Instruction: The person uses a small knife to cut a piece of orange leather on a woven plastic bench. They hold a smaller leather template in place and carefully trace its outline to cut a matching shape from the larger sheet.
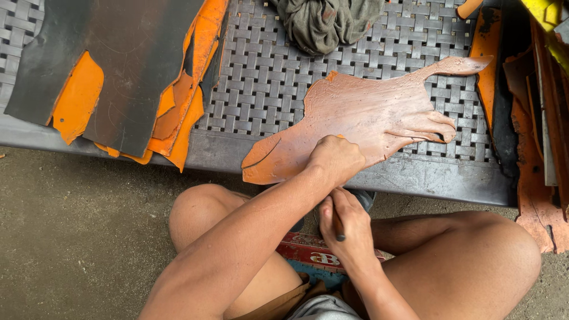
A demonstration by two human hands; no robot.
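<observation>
While your left hand (335, 159) pressed closed upon the brown leather piece (361, 118), your right hand (347, 228) gripped a dark-tipped tool (339, 228) above a red printed package (311, 252).

The left hand (335, 159) is curled into a loose fist, knuckles up, its forearm reaching in from the lower left. Just below it, the right hand (347, 228) is closed, thumb on top, wrist bent. Both bare knees spread wide.

Matt, scuffed leather piece (367, 118) (orange-brown) on woven plastic bench (261, 77).
</observation>
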